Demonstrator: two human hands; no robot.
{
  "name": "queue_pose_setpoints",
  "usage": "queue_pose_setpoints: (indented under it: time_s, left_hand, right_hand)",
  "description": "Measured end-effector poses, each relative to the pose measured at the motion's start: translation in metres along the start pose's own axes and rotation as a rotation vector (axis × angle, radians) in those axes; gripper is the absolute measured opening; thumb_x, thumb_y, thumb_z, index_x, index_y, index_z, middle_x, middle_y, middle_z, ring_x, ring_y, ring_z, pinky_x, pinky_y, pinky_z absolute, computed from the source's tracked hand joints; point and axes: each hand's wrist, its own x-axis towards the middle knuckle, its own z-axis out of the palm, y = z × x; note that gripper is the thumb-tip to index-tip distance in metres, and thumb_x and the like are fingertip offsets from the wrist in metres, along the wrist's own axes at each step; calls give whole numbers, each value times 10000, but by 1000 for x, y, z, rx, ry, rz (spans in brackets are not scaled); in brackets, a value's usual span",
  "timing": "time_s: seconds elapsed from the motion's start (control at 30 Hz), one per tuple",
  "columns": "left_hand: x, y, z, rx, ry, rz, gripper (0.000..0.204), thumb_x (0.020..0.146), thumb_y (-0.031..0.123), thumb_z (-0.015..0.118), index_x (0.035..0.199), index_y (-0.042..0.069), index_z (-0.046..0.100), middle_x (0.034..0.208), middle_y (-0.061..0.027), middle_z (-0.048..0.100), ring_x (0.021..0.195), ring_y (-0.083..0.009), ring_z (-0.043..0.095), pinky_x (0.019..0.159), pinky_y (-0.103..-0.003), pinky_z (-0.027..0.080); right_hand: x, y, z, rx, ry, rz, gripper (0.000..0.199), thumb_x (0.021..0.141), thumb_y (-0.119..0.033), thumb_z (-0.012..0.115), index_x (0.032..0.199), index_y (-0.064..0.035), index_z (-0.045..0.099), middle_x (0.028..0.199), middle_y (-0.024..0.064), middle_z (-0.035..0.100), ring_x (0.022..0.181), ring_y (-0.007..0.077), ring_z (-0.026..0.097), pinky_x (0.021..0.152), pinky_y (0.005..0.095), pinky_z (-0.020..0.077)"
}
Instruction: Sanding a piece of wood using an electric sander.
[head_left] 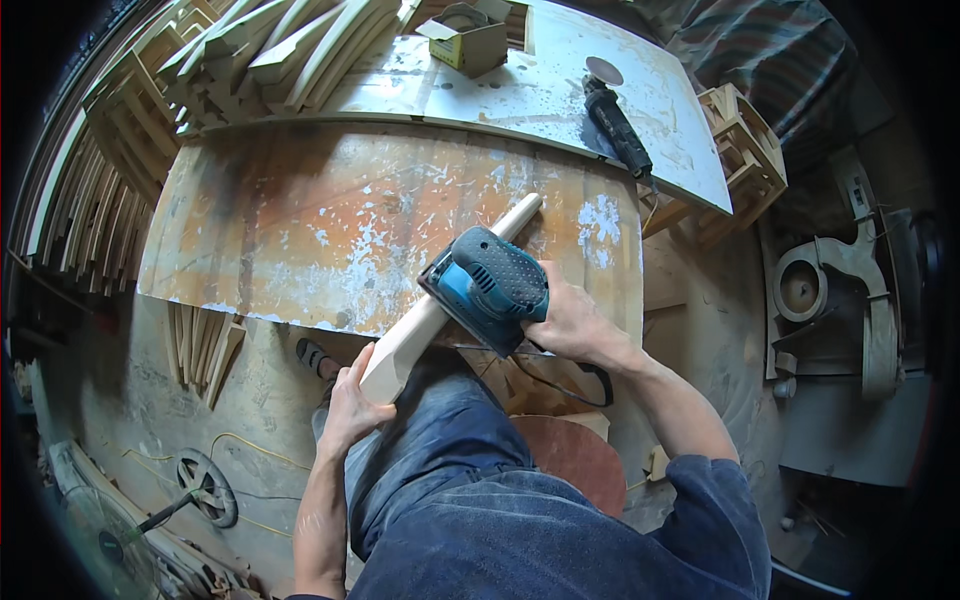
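Note:
My right hand (577, 318) is wrapped round the rear of a teal and black electric sander (490, 280). The sander rests across the middle of a pale tapered wooden leg (405, 345), hiding part of it. My left hand (352, 402) grips the thick near end of that leg, thumb on one side and fingers on the other. The leg lies slantwise, its thin end pointing far right over the worn workbench top (240, 220) and its thick end reaching past the near edge above my lap. A dark cord hangs from the sander below my right wrist.
Behind the worn top, a white board (560, 60) carries an angle grinder (617, 125) with a disc and an open cardboard box (468, 40). Curved wooden pieces (290, 55) are heaped at far left. More legs (205, 350) stand below. A fan (110, 540) is lower left, a machine (840, 270) right.

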Motion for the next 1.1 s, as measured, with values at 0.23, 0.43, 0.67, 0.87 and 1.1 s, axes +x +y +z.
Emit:
queue_pose_setpoints:
  time_s: [0.23, 0.43, 0.67, 0.87, 1.1]
  left_hand:
    - [-11, 3, 7, 94, 80, 32, 1066, 617, 100, 828, 1600, 102, 416, 1163, -223, 586, 1071, -382, 632, 989, -441, 548]
    - [-19, -4, 16, 129, 194, 127, 1037, 645, 64, 803, 1603, 105, 407, 1169, -233, 541, 1064, -393, 609, 965, -452, 552]
    - [-16, -5, 23, 158, 257, 229, 1010, 674, 54, 793, 1605, 90, 403, 1166, -234, 542, 1056, -388, 605, 945, -449, 547]
    - [-15, -5, 30, 187, 350, 295, 1024, 642, 71, 813, 1592, 78, 431, 1142, -233, 578, 1052, -374, 587, 917, -450, 534]
    - [-3, -10, -7, 47, 109, 51, 993, 604, 168, 802, 1540, 71, 487, 1114, -263, 633, 1043, -401, 641, 962, -448, 549]
  right_hand:
    - [69, 53, -79, 195, 208, 286, 248, 752, -73, 662, 971, 37, 624, 665, 113, 635, 523, 204, 654, 458, 374, 533]
    - [76, 39, -85, 205, 46, 177, 263, 766, -17, 621, 1020, 28, 572, 649, 109, 626, 491, 180, 629, 434, 348, 521]
    - [101, 45, -101, 263, 89, 217, 70, 750, -14, 617, 801, 34, 606, 607, 94, 612, 478, 174, 617, 416, 343, 503]
    - [66, 46, -30, -262, 64, -206, 647, 764, -74, 696, 1360, 37, 468, 935, 124, 696, 673, 183, 682, 584, 338, 570]
    - [93, 11, -62, 101, 127, 212, 527, 768, -61, 683, 1253, 49, 508, 731, 136, 670, 526, 206, 660, 455, 364, 536]
